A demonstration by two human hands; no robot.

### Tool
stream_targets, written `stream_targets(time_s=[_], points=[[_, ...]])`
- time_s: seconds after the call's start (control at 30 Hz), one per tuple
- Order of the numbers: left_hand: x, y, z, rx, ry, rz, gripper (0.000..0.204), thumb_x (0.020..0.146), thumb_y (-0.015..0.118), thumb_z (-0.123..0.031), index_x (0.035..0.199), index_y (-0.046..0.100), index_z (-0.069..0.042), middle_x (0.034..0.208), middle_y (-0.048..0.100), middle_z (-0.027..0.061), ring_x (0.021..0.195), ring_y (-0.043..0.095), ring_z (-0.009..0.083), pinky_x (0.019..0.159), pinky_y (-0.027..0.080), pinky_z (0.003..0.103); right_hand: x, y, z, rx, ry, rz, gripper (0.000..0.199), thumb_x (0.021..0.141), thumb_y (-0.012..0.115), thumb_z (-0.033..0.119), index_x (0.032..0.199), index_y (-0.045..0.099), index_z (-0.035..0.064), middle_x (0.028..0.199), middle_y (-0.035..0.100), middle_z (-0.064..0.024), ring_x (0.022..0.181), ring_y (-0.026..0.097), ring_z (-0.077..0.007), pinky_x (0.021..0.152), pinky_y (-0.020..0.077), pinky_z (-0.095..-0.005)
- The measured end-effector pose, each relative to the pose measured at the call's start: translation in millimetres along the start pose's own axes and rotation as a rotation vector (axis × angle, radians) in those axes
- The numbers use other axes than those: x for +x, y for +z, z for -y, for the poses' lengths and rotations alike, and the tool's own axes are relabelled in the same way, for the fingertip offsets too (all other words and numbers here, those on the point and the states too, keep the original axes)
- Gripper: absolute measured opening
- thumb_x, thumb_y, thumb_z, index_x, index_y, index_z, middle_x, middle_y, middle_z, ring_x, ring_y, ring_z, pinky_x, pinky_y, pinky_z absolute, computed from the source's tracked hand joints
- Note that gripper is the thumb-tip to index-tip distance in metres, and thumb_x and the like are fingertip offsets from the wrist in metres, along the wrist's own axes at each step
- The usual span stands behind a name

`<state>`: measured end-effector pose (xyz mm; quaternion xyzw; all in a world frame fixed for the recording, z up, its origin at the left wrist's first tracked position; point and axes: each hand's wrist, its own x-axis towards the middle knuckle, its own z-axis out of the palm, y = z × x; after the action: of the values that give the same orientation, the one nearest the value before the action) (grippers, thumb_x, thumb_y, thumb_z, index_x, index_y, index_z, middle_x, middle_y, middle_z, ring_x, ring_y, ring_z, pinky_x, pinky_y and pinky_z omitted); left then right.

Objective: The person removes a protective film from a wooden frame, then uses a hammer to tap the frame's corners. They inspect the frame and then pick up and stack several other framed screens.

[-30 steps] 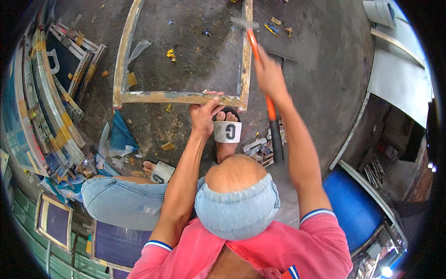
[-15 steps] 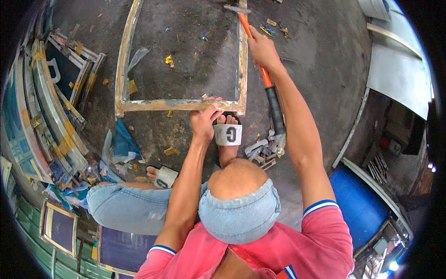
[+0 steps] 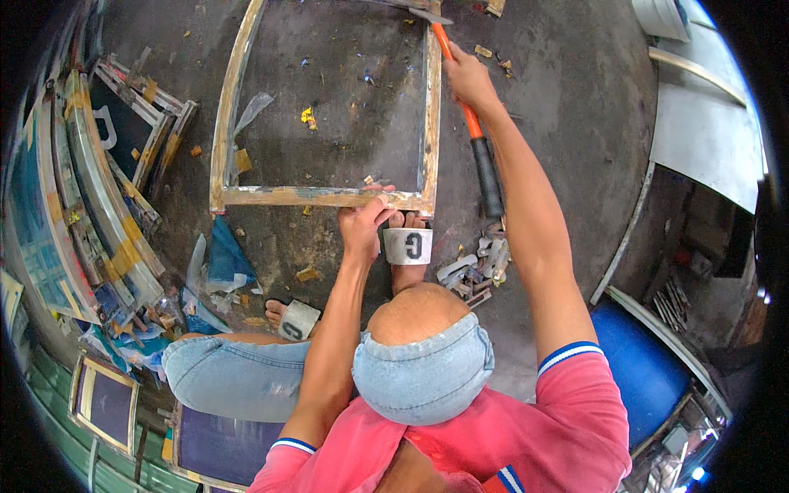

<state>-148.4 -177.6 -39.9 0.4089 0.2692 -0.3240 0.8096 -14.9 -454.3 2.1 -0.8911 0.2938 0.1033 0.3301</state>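
A worn wooden frame [image 3: 325,197] lies flat on the concrete floor in front of me. My left hand [image 3: 364,222] presses on its near rail, close to the right corner. My right hand [image 3: 468,80] grips the orange shaft of a hammer [image 3: 472,131], whose black grip end hangs toward me. The hammer's metal head [image 3: 429,16] rests at the far end of the frame's right rail. My sandalled foot [image 3: 406,245] stands against the near rail beside my left hand.
Several wooden screen frames [image 3: 90,189] are stacked at the left. Blue and clear plastic scraps [image 3: 220,261] and pale wood offcuts [image 3: 477,267] litter the floor. A blue barrel [image 3: 649,361] stands at the right. My other foot [image 3: 294,319] rests near the scraps.
My right hand has pushed the hammer farther away along the frame's right rail, toward its far corner. My left hand has stayed on the near rail.
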Motion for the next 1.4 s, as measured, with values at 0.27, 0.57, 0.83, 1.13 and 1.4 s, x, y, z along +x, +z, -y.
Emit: stream_targets(time_s=[0.27, 0.57, 0.83, 1.13, 1.4], points=[[5.6, -9.2, 3.1, 0.005, -0.019, 0.009, 0.024, 0.086, 0.061, -0.002, 0.110, 0.061, 0.001, 0.111, 0.068, 0.0164, 0.092, 0.068, 0.0211, 0.078, 0.060, 0.033, -290.7, 2.7, -28.9, 0.033, 0.046, 0.168, 0.056, 0.094, 0.051, 0.011, 0.148, 0.036, 0.0080, 0.082, 0.063, -0.0315, 0.069, 0.064, -0.0463, 0.062, 0.0496, -0.0504], [0.7, 6.0, -0.8, 0.001, 0.021, 0.022, 0.022, 0.085, 0.064, -0.004, 0.106, 0.063, 0.003, 0.108, 0.068, 0.0171, 0.091, 0.067, 0.0199, 0.074, 0.060, 0.031, -116.9, 20.8, -53.3, -0.087, -0.331, -0.125, 0.051, 0.094, 0.051, 0.015, 0.144, 0.042, 0.0080, 0.089, 0.064, -0.0309, 0.077, 0.064, -0.0471, 0.072, 0.0509, -0.0541], [-2.5, 13.4, -2.5, 0.004, 0.033, 0.040, 0.022, 0.086, 0.064, -0.005, 0.105, 0.062, 0.005, 0.107, 0.067, 0.0190, 0.093, 0.067, 0.0214, 0.073, 0.061, 0.030, -15.7, 3.6, -52.9, -0.145, -0.223, -0.194, 0.045, 0.095, 0.047, 0.020, 0.138, 0.047, 0.0071, 0.089, 0.066, -0.0279, 0.077, 0.065, -0.0456, 0.070, 0.0516, -0.0521], [6.7, -0.1, 3.0, 0.028, 0.009, 0.029, 0.027, 0.090, 0.064, -0.009, 0.113, 0.057, 0.003, 0.109, 0.068, 0.0178, 0.097, 0.067, 0.0234, 0.079, 0.060, 0.036, -302.9, -6.6, -43.9, -0.036, 0.075, 0.207, 0.056, 0.094, 0.052, 0.011, 0.148, 0.035, 0.0075, 0.103, 0.062, -0.0320, 0.072, 0.065, -0.0460, 0.062, 0.0510, -0.0482], [2.5, -22.2, 2.5, 0.091, 0.015, -0.050, 0.023, 0.091, 0.064, -0.016, 0.107, 0.062, -0.001, 0.107, 0.069, 0.0169, 0.094, 0.068, 0.0219, 0.078, 0.059, 0.036, -75.0, 22.2, -52.5, -0.068, -0.158, -0.051, 0.047, 0.095, 0.047, 0.019, 0.140, 0.044, 0.0067, 0.096, 0.064, -0.0304, 0.085, 0.062, -0.0490, 0.076, 0.0483, -0.0561]])
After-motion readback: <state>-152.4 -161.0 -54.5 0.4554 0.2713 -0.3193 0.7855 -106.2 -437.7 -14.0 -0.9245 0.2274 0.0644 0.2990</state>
